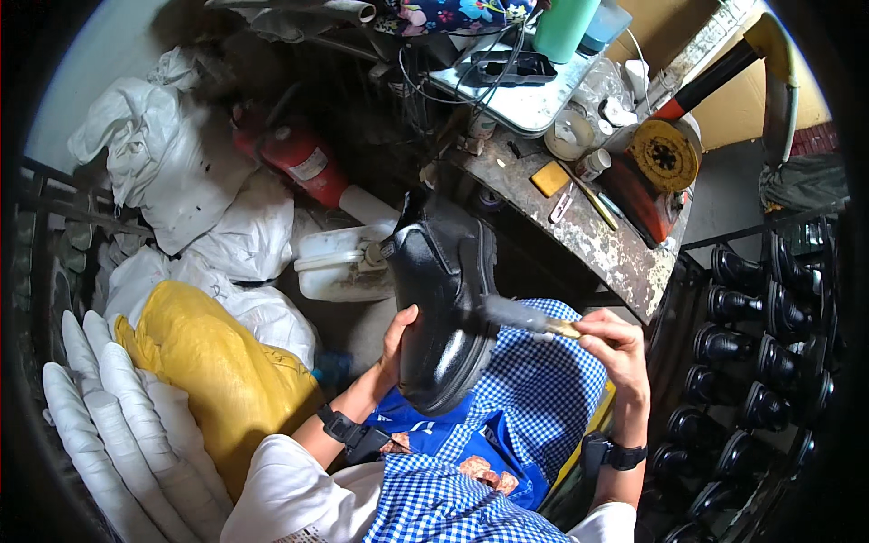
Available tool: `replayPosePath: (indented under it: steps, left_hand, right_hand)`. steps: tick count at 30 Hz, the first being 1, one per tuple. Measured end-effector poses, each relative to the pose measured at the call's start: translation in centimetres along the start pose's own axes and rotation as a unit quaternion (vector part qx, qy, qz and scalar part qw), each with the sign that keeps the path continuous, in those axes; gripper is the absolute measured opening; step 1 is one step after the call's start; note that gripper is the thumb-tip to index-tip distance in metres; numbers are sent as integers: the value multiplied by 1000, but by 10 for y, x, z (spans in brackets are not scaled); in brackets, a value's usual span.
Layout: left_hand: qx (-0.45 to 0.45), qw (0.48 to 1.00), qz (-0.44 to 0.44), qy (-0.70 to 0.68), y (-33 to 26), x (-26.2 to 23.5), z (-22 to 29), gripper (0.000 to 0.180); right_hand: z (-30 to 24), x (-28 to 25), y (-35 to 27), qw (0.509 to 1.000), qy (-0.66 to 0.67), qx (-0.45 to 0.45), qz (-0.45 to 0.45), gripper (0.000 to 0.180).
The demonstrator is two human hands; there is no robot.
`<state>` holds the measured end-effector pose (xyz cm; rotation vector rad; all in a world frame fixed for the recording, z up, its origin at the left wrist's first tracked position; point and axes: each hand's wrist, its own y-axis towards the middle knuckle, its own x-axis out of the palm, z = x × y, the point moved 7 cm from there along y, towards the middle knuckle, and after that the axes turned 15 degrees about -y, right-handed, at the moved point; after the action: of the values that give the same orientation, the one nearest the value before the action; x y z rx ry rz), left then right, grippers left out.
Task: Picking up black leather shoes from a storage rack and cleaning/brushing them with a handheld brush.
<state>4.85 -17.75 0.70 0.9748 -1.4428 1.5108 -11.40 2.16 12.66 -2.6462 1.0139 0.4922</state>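
A glossy black ankle boot [444, 290] stands over my lap, its toe toward me and its sole facing right. My left hand [395, 342] grips it from the left near the toe; the thumb shows, and the other fingers are hidden behind the boot. In my right hand [615, 351] is a slim tool [525, 315] with a pale handle and a long grey, blade-like end, smeared by motion. The grey end reaches the boot's sole edge; whether it touches I cannot tell. A blue checked apron [552, 362] covers my lap.
A worn workbench [597, 244] at upper right bears a yellow block [549, 179], small tools and a red machine [638, 195]. Black shoes fill a rack [756, 362] on the right. White sacks [172, 172], a yellow sack [217, 362], a fire extinguisher [303, 161] and a white container [339, 267] lie left.
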Motion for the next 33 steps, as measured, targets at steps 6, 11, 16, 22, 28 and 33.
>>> replayPosePath:
  steps: [6, 11, 16, 22, 28, 33]
  left_hand:
    - [3, 999, -23, -35, -8, 3, -3, 60]
    - [13, 999, -23, -19, -16, 4, 6, 58]
    - [47, 999, 0, -8, -19, 6, 11, 57]
    - [15, 1000, -18, -3, -19, 1, 15, 57]
    - [53, 997, 9, 58, -20, 3, 22, 57]
    - [34, 998, 43, 13, -18, -2, 21, 57]
  right_hand:
    - [-5, 14, 8, 997, -71, -43, 2, 20]
    - [-16, 27, 4, 993, -87, -71, -45, 19]
    - [-17, 30, 1, 991, -36, -54, -117, 20]
    - [-21, 30, 1, 986, -51, -78, -137, 18]
    - [-19, 34, 9, 986, -39, -86, -140, 17]
    - [-1, 34, 21, 998, -31, -10, -62, 18]
